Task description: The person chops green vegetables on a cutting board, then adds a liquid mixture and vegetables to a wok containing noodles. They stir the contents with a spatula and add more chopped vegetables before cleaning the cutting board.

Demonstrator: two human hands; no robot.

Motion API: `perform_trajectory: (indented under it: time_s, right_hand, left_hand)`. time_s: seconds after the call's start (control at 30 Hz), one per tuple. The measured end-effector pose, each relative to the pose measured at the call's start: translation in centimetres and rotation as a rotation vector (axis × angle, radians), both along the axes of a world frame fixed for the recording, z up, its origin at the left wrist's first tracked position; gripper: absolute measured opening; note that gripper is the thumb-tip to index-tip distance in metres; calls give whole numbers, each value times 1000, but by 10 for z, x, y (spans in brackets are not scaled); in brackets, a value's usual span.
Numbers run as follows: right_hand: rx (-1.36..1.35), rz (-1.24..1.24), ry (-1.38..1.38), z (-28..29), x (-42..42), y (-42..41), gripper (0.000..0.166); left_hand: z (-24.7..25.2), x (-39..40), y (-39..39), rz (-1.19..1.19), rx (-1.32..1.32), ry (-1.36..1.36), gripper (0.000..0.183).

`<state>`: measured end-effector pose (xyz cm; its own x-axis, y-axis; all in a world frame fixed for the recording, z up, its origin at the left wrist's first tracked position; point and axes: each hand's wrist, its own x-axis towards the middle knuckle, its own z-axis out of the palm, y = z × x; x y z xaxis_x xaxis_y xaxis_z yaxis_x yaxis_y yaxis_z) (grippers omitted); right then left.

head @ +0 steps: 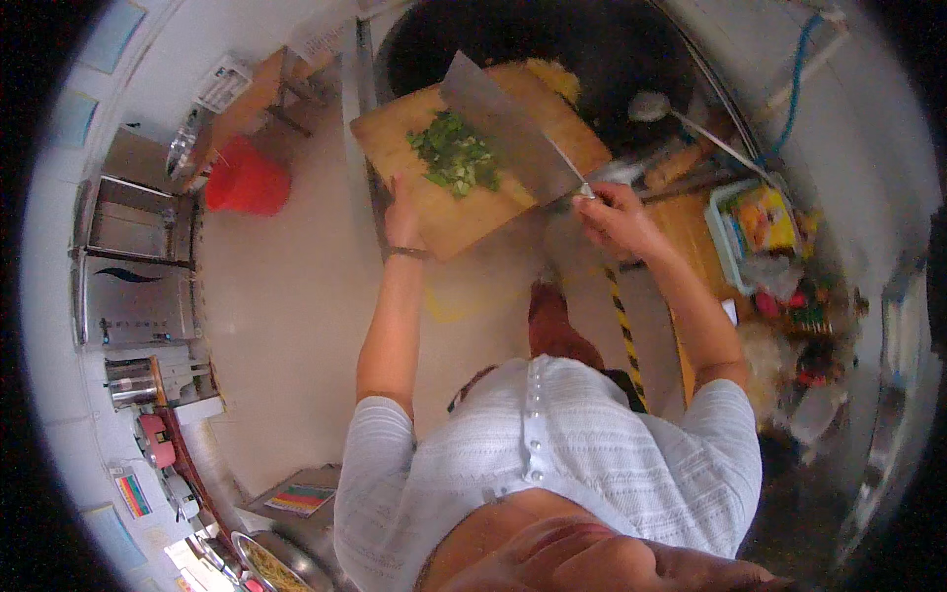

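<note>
My left hand (pixel 403 214) grips the near left edge of a wooden cutting board (pixel 459 222), its fingers partly hidden by the board. Chopped green vegetables (pixel 455 152) lie in a heap on the board. The handle of a broad cleaver (pixel 503 126) is in my right hand (pixel 618 222), and the blade lies across the board just right of the greens. Beyond the board is a large dark wok (pixel 614 44), with some yellow food (pixel 555 80) visible past the board's far edge.
A metal ladle (pixel 651 107) rests over the wok's right side. On the wooden counter (pixel 677 229) at right stands a light blue basket (pixel 721 237) with packets. A red bucket (pixel 248 177) is on the floor at left. Black and yellow tape (pixel 625 325) marks the floor.
</note>
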<state>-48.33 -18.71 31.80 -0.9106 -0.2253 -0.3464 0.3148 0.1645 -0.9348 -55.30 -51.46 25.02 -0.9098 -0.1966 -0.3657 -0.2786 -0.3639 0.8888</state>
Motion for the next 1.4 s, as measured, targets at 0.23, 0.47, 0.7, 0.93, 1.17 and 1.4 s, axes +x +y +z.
perform_trajectory:
  time_s: [0.23,0.47,0.7,0.93,1.17,1.4]
  right_hand:
    - [-645,242,-193,-144,-214,-33,30]
    - [-538,-16,-341,-181,-431,-69,28]
    - [-356,17,-196,-146,-391,-48,33]
    - [763,41,544,-159,-314,-90,32]
    - [861,38,622,-144,-247,-101,23]
    - [1025,-161,772,-109,-108,-91,28]
  left_hand:
    - [-60,-208,-2,-14,-1017,-283,65]
    - [4,-371,-144,-239,-1224,25,60]
    - [10,-357,-107,-38,-581,113,56]
    - [36,-313,-78,-35,-349,29,49]
    - [21,-263,-125,-94,-402,-19,50]
    - [45,-180,-143,-309,-231,100,49]
